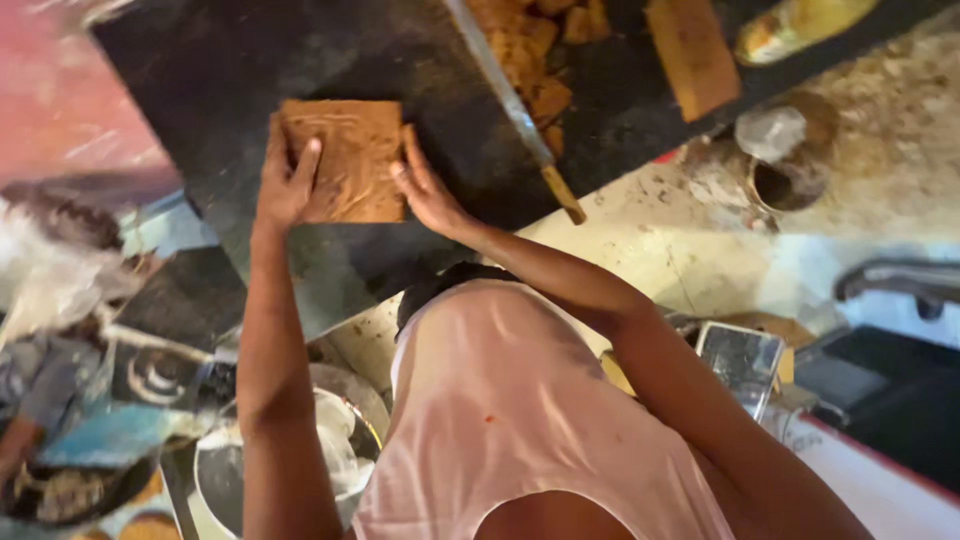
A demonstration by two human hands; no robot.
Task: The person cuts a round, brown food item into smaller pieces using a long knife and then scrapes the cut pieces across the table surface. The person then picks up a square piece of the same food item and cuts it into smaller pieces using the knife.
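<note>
Brown slab (342, 160) lies flat on the dark surface (200, 80); left hand (285, 185) presses its left edge, fingers spread flat on top; right hand (425, 190) rests against its right edge, fingers straight, gripping nothing; farther off, a long knife (510, 100) lies beside cut brown pieces (525, 50).

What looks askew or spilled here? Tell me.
Broken brown chunks lie heaped loosely on the dark slab by the long knife. The square brown slab under both hands looks whole.
</note>
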